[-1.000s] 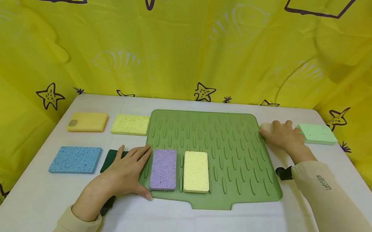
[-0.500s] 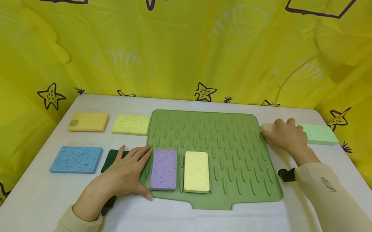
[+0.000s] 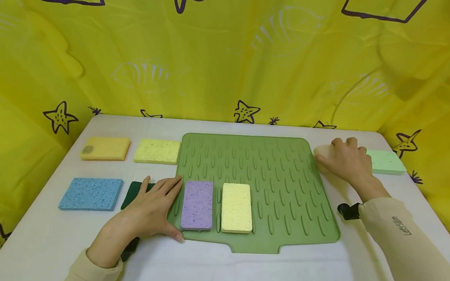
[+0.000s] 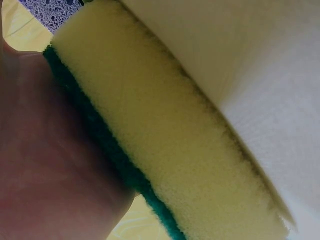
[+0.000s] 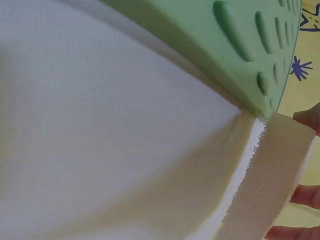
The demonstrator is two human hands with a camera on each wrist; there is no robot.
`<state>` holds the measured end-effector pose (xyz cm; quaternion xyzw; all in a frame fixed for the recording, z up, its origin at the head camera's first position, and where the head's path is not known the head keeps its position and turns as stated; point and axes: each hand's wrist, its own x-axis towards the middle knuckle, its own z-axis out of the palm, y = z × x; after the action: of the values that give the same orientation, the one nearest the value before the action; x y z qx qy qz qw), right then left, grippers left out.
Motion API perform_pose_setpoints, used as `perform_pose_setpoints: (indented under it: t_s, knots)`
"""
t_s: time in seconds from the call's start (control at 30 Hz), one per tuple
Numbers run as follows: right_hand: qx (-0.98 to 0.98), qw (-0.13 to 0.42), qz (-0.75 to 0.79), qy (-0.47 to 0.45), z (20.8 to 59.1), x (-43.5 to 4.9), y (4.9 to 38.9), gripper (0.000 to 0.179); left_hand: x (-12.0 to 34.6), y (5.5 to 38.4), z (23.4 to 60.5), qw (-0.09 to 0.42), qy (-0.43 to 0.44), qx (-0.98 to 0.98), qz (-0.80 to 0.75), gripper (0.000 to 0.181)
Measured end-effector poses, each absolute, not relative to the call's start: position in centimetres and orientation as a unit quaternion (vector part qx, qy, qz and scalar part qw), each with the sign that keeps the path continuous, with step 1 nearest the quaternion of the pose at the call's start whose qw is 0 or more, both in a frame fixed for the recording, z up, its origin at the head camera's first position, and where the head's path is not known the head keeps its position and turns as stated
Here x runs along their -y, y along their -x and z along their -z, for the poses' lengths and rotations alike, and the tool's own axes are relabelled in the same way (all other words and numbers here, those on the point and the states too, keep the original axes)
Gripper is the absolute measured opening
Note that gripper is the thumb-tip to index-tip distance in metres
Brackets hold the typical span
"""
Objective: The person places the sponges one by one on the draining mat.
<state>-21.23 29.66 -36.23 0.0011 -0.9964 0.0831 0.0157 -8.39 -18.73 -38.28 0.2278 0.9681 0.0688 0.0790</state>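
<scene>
My left hand [image 3: 151, 209] lies with spread, fairly straight fingers on the left edge of the green ridged mat [image 3: 284, 183]. Its palm is over a scouring sponge [image 3: 131, 193]; the left wrist view shows this sponge's yellow foam side [image 4: 160, 120] and dark green scouring layer. A purple sponge [image 3: 198, 205] and a pale yellow sponge [image 3: 237, 208] lie side by side on the mat. Beyond the mat's right edge, my right hand [image 3: 349, 163] grips a beige sponge [image 3: 322, 152], mostly hidden by the hand. Fingertips [image 5: 306, 196] show along its far side in the right wrist view.
A mint green sponge [image 3: 388, 162] lies right of my right hand. To the left of the mat are an orange-yellow sponge [image 3: 106, 148], a yellow sponge [image 3: 157, 151] and a blue sponge [image 3: 91, 193]. A yellow patterned curtain [image 3: 214, 62] surrounds the white table [image 3: 201, 268].
My right hand has shifted slightly right and its knuckles have risen a little, with more of the beige sponge showing. My left hand and the sponges on the mat stay put.
</scene>
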Motion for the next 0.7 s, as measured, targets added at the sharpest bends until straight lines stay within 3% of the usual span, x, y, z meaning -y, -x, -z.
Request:
perform_pose_setpoints:
  t_s: [0.3, 0.53, 0.7]
  knots:
    - [0.995, 0.031, -0.097, -0.006, 35.8, -29.1, 20.9, 0.062, 18.7, 8.4, 38.2, 0.078, -0.228, -0.968, -0.066, 0.136]
    - [0.995, 0.002, -0.099, -0.012, 35.4, -29.1, 21.0, 0.072, 18.7, 8.4, 38.3, 0.087, -0.22, -0.969, -0.067, 0.138]
    - [0.992, -0.022, -0.121, -0.012, 35.1, -28.9, 20.8, 0.069, 18.7, 8.4, 38.4, 0.083, -0.222, -0.969, -0.064, 0.138]
